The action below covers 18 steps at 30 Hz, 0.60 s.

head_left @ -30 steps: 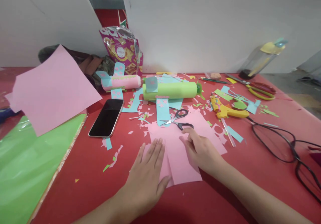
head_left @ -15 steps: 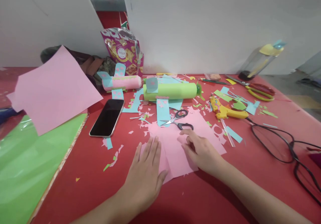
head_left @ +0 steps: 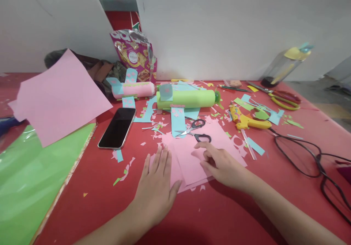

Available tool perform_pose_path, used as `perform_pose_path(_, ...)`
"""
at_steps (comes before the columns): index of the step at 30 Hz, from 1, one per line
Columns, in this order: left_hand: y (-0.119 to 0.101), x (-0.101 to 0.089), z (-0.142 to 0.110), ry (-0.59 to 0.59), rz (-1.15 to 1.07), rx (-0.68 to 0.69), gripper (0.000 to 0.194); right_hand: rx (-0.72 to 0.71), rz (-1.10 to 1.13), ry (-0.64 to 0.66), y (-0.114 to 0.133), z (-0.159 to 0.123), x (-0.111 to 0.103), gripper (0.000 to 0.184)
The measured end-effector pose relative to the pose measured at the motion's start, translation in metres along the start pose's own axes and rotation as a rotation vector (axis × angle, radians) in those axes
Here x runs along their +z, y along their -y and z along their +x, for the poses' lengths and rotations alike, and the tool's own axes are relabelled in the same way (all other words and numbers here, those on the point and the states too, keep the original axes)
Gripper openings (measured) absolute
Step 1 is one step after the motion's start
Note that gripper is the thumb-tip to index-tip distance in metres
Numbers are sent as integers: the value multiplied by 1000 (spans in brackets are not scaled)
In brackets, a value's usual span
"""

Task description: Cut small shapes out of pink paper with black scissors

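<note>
My left hand (head_left: 157,192) lies flat on pink paper (head_left: 189,166), fingers stretched out and side by side, thumb apart. Over the right part of the same paper hovers or rests my right hand (head_left: 226,166); its index finger points left, the other fingers curl loosely, and I see nothing held. The paper appears to be more than one overlapping sheet. Just beyond it, small black-handled scissors (head_left: 189,131) lie with their blades apart. Behind them is a green paper-covered tube model (head_left: 196,99) with blue wings, and a smaller pink one (head_left: 139,90) sits to its left.
A phone (head_left: 117,128) lies left of the paper, near a large pink sheet (head_left: 61,98) and a green sheet pack (head_left: 41,179). On the right are a yellow glue gun (head_left: 248,122) with its black cord, larger scissors (head_left: 283,100) and a bottle (head_left: 282,67). Paper scraps surround the models.
My left hand has slid slightly left and away from me. The pink sheets have shifted a little farther from me, and my right hand has moved slightly right.
</note>
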<state>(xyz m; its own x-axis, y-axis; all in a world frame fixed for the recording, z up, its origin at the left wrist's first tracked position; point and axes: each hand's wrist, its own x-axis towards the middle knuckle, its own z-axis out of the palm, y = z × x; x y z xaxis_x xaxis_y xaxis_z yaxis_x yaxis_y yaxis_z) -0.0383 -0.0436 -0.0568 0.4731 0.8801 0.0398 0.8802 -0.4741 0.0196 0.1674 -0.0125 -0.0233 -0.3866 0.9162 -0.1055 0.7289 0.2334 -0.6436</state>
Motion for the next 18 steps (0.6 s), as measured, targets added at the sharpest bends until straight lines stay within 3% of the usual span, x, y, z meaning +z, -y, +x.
perform_pose_path(4, 0, -1, 0, 15, -7, -5, 57, 5, -31, 58, -2, 0, -7, 34)
perform_pose_path(9, 0, 0, -2, -31, -32, -1, 58, 21, -22, -30, -2, 1, -11, 29)
perform_pose_path(13, 2, -7, 0, -148, -154, -38, 67, -116, 49, -44, 3, 0, -10, 22)
perform_pose_path(15, 4, -13, 2, -211, -272, -44, 59, -228, 77, -21, 6, -2, -11, 23)
perform_pose_path(18, 7, -22, 6, -264, -488, -66, 29, -320, 87, -2, 9, -4, -12, 25)
